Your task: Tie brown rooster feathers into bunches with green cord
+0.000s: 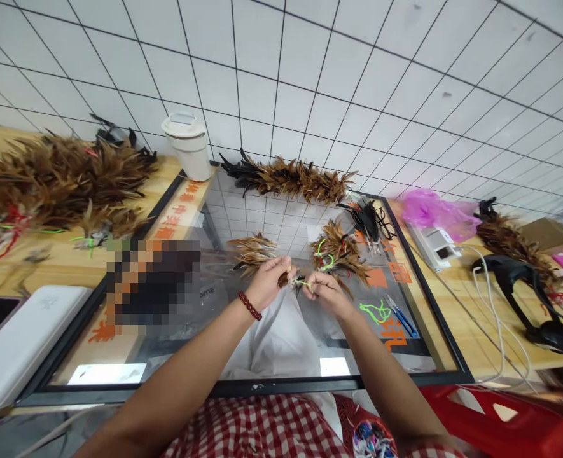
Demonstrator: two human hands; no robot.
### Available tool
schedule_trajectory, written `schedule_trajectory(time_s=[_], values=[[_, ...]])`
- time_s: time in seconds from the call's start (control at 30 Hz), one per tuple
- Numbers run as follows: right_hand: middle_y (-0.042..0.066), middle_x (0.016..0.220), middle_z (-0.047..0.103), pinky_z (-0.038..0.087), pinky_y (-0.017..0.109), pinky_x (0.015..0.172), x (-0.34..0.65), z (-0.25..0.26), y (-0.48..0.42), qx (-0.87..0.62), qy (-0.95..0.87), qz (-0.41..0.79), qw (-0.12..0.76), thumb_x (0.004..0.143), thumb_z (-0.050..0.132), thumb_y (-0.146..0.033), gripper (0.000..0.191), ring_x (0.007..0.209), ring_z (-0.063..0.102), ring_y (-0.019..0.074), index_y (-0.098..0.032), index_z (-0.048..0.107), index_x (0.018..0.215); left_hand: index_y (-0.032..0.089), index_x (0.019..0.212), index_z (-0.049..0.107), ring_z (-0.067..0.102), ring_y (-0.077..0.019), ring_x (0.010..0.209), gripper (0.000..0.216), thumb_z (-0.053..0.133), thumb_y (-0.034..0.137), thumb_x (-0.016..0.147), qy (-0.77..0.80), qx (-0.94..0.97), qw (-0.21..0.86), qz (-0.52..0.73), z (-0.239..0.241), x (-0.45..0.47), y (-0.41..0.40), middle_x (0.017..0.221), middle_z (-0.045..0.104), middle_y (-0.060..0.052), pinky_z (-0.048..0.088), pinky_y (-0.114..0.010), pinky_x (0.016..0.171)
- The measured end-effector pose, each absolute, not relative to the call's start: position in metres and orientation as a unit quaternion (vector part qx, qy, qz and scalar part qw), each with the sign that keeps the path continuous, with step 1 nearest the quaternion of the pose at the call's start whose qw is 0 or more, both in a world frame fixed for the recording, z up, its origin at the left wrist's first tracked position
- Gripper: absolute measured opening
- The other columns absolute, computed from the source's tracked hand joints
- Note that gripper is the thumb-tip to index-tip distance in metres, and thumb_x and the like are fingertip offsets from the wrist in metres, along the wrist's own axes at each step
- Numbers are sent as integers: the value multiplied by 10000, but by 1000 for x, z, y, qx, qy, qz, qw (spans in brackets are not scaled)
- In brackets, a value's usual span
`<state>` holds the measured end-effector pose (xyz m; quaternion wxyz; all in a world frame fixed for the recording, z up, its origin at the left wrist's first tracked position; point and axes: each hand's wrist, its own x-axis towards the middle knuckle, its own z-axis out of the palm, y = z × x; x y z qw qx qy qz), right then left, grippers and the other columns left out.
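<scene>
At frame centre, the left hand (268, 280) pinches a small bundle of brown feathers (254, 250), fingers closed on it. Just right, the right hand (323, 289) grips a green tie (302, 282) between closed fingertips, above the glass panel (243, 216).

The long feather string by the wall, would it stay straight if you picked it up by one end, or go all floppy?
Probably floppy: the long feather string already lies in a bendy line along the wall. It likely weighs very little, being mostly fluffy feathers. It shouldn't roll, and the feather tips sticking out could get bent if squeezed.
</scene>
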<state>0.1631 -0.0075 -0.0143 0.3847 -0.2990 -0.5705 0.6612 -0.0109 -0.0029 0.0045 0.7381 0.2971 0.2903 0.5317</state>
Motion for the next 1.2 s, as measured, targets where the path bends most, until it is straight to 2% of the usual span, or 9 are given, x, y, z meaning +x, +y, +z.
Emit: schedule_trajectory(time_s=[0.27,0.47,0.6,0.7,0.77,0.83,0.93,1.03,1.2], values=[[-17,572,491,291,240,532,170,-12,-5,-296,-561,682,363,729,591,-326,185,526,392,103,-172,528,648,139,766,600,609,-162,824,298,697,417,723,310,279,728,544,-3,-12,2,813,620,-54,487,-279,721],[-26,584,499,326,227,548,168,-11,-7,-332,-605,641,335,753,636,-368,238,540,409,93,-170,547,656,205,1080,618,503,-215,1180,372,686,343,742,375,547,487,568,-2,-5,-12,1247,559,-103,383,-358,1009],[-32,559,489,321,223,533,166,-11,-5,-330,-595,641,356,737,645,-397,273,522,401,88,-168,537,636,188,1088,623,551,-227,1115,348,661,305,762,368,686,391,491,1,-4,-17,1166,608,-119,412,-376,986],[-34,553,492,320,225,518,163,-7,-6,-344,-580,638,373,750,633,-402,275,500,393,83,-172,526,644,178,943,662,603,-200,970,205,518,303,867,380,729,368,434,-1,-6,-13,983,665,-83,468,-334,872],[-32,552,494,327,228,512,159,-3,-8,-365,-591,617,371,776,607,-413,286,496,394,85,-178,511,645,176,840,670,613,-172,813,269,432,280,908,393,748,340,413,-3,-7,-11,837,669,-56,482,-298,757],[-30,573,498,344,231,519,157,2,-10,-404,-627,546,383,811,574,-416,270,510,405,90,-182,520,687,182,861,678,615,-160,746,281,415,263,915,426,743,305,417,-5,-8,-10,797,681,-45,476,-281,712],[-1,709,545,393,251,582,158,10,-14,-472,-706,318,422,849,544,-369,203,591,458,111,-179,569,918,197,947,686,628,-158,780,256,437,244,907,450,748,242,423,-6,-10,-13,857,699,-53,471,-272,720],[70,939,591,410,310,727,162,17,-17,-454,-813,68,358,873,514,-273,269,794,515,165,-191,567,1124,195,935,696,615,-147,724,246,455,221,895,469,770,178,395,-5,-11,-16,819,681,-58,460,-257,668],[82,922,593,355,332,746,160,23,-21,-451,-865,-78,205,903,456,-189,203,844,485,193,-194,657,935,206,962,696,622,-144,754,219,495,220,877,445,763,176,435,-4,-11,-17,854,685,-56,479,-262,701]])
